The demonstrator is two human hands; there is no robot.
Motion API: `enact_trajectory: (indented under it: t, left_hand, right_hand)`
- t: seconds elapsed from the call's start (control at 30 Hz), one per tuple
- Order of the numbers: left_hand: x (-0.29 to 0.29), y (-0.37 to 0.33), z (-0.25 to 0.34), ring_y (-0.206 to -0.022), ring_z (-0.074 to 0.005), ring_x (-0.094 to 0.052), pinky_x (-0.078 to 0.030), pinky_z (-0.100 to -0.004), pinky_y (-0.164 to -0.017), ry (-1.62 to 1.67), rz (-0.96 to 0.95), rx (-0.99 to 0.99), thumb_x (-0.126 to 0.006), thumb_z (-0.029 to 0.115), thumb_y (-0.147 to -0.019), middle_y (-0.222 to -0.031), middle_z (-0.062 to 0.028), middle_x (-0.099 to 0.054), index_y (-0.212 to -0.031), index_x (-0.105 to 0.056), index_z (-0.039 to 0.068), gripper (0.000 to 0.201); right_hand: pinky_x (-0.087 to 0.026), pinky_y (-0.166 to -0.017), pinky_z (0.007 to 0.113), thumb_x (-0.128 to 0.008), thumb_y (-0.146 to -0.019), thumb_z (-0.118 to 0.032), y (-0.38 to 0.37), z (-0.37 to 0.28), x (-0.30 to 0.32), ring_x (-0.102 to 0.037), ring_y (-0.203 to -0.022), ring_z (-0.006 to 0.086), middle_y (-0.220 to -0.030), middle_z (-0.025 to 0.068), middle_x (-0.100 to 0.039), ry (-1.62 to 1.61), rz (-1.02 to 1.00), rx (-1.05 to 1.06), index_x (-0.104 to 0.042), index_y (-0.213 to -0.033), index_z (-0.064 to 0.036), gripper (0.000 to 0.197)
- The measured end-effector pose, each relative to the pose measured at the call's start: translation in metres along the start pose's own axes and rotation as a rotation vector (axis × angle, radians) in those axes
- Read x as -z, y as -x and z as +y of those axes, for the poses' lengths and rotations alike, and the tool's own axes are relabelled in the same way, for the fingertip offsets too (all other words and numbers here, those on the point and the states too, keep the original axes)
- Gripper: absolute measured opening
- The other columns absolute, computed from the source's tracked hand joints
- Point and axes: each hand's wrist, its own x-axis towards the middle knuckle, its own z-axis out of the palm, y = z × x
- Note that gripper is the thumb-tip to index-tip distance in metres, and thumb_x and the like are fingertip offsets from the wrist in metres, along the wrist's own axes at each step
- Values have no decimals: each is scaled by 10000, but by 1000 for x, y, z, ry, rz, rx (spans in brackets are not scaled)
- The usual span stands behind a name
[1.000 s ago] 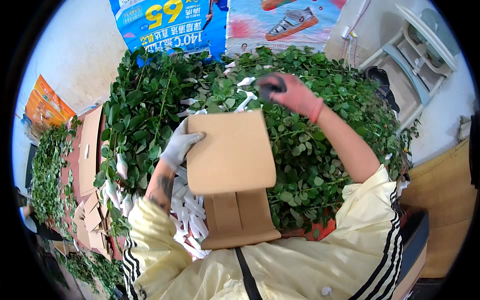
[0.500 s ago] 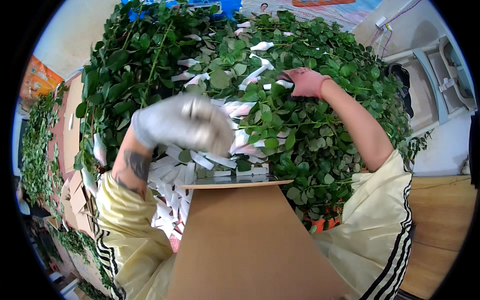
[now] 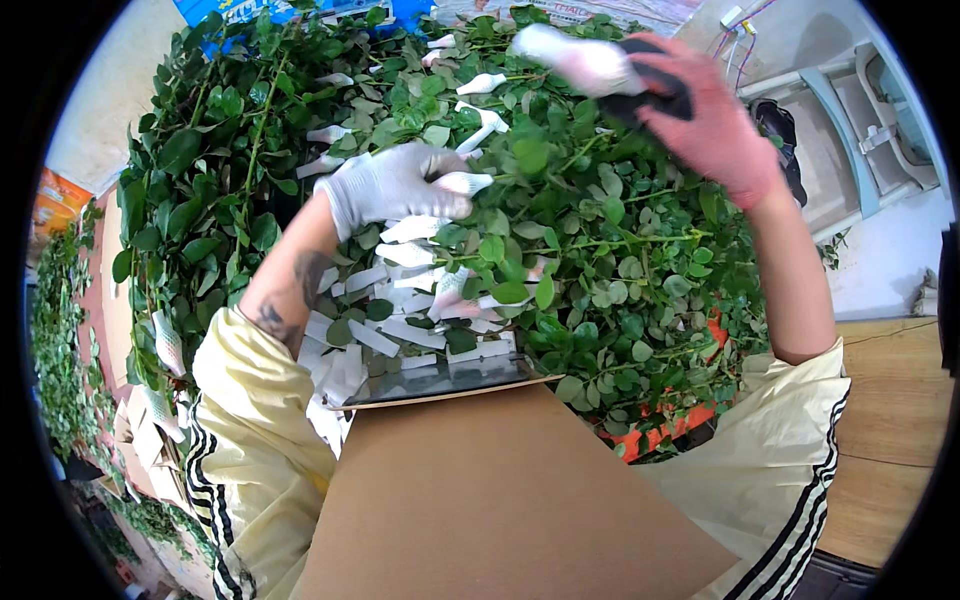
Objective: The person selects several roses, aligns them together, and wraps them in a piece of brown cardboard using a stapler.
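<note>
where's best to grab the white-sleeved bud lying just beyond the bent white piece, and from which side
Probably around the thick middle of the white-sleeved bud, from above, fingers across its length: it lies roughly left to right with its upper side exposed, while foliage spreads beneath and around it.

Free room over cardboard (image 3: 500, 490), foliage (image 3: 610, 265) beyond

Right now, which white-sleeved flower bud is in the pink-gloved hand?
The blurred white-sleeved flower bud, upper right of centre: it alone is in the right hand.
</note>
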Motion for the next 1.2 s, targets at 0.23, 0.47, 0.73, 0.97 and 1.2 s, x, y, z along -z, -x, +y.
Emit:
enact_trajectory:
  t: [0.23,0.47,0.73,0.97,1.2]
  left_hand:
    - [8,14,20,-771,-113,-581,-467,-235,-658,800,-39,-74,-561,430,-866,-888,-45,-602,-1244,-455,-29,605]
    - [-35,23,-11,-829,-215,-609,-474,-344,-707,-259,208,-140,-492,437,-881,-883,-134,-610,-989,-571,-1,458]
    - [-64,-16,35,-878,-353,-610,-469,-398,-757,-335,41,224,-596,552,-751,-907,-236,-616,-1011,-560,-7,618]
    - [-76,4,9,-847,-333,-617,-466,-384,-759,-410,-54,136,-613,410,-761,-932,-197,-636,-1097,-572,22,515]
    - [-32,-13,-5,-737,-161,-571,-466,-282,-696,319,64,-19,-582,177,-833,-861,-84,-622,-905,-630,5,193]
  right_hand:
    - [-412,-945,367,-604,-762,-185,1,-7,-77,-530,-1080,306,-1117,179,-566,-31,-675,-196,-473,-1232,-71,501]
    - [-445,-842,419,-554,-738,-155,-1,15,-35,-570,-924,359,-929,198,-612,197,-61,-182,-578,-1018,-34,306]
    - [-461,-822,425,-559,-751,-170,1,4,-24,-587,-886,351,-903,185,-620,380,6,-296,-586,-977,-42,260]
    - [-467,-707,408,-514,-776,-159,-17,105,82,-628,-825,348,-840,236,-634,303,547,-536,-601,-957,39,283]
    - [-470,-721,334,-603,-787,-260,-18,162,153,-629,-835,307,-909,205,-647,129,601,-705,-656,-952,-22,294]
